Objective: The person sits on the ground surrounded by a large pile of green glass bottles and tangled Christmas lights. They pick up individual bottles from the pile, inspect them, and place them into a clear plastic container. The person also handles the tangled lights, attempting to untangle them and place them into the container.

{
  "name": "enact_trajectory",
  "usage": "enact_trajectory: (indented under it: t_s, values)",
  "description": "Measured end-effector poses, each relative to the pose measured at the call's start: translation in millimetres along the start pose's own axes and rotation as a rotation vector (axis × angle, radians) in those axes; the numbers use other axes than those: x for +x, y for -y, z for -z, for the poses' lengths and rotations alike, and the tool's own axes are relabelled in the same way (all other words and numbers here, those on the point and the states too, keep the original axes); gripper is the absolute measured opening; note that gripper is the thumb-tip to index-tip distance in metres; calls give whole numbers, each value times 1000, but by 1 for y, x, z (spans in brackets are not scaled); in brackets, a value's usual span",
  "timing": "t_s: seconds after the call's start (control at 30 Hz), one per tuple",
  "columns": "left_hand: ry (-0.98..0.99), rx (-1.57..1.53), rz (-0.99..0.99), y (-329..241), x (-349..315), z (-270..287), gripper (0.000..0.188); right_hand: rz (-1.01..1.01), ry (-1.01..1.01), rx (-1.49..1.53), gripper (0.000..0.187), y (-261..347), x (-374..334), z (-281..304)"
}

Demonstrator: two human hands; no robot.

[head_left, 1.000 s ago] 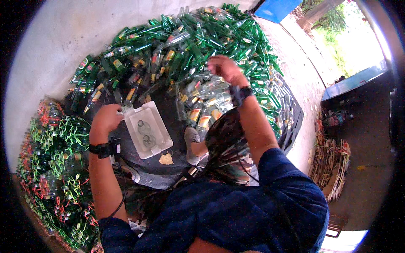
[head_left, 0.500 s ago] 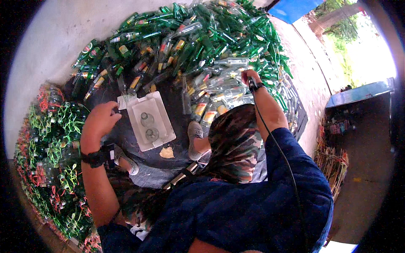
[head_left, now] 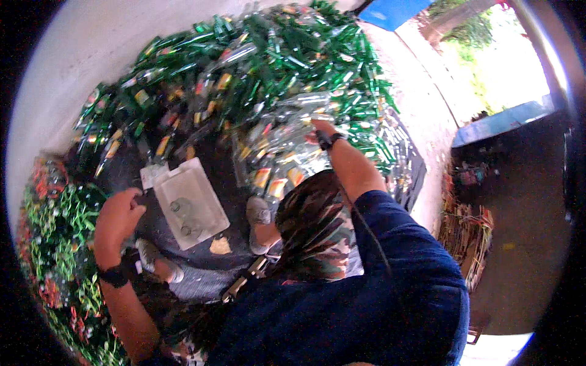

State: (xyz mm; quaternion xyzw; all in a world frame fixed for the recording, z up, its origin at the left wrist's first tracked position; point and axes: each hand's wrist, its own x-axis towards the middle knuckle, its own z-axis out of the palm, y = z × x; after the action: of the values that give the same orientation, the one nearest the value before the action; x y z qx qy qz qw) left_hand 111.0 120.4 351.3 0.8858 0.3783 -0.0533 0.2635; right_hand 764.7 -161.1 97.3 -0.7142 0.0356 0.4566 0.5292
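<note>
My right hand (head_left: 323, 131) reaches into the clear glass bottles (head_left: 284, 137) at the pile's near side. Its fingers are smeared and partly hidden, so any grip there is unclear. My left hand (head_left: 119, 215) hovers left of a shallow white tray (head_left: 207, 198), its fingers curled with a small dark patch between thumb and fingertips that I cannot make out. Inside the tray are two rounded clear glass shapes (head_left: 179, 206), bottle-like from above. Beyond it spreads a large heap of green glass bottles (head_left: 274, 58), mixed with some that carry yellow and red labels.
Bundled bottles tied with green and red strings (head_left: 61, 226) stand along the left. My shoes (head_left: 259, 218) rest on a dark sheet by a pale flat scrap (head_left: 220, 246). A pale wall (head_left: 67, 67) rises behind the heap. Bundled sticks (head_left: 470, 238) lie at right.
The whole view has shifted, so the heap and tray sit further left in it. My right hand stays among the clear bottles, and my left hand stays beside the tray.
</note>
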Motion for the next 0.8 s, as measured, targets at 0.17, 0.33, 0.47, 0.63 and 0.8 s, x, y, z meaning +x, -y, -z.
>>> enact_trajectory:
  t_s: [0.17, 0.33, 0.47, 0.63, 0.8]
  values:
    - [5, -43, -2, -6, 2, -4, 39, -4, -15, 123, 67, -2, 8, -12]
    - [16, -39, 16, -5, 7, -6, 39, -105, -184, 231, 25, 1, 13, -16]
    - [16, -51, -7, -7, 12, -7, 40, 109, -102, -324, 28, 0, 22, 13]
    - [8, -32, -4, -2, 6, -6, 41, 488, -361, -1522, 36, 26, 2, 1]
    - [-22, -47, -32, -15, 3, 1, 38, 365, -467, -1569, 30, 32, -13, 13]
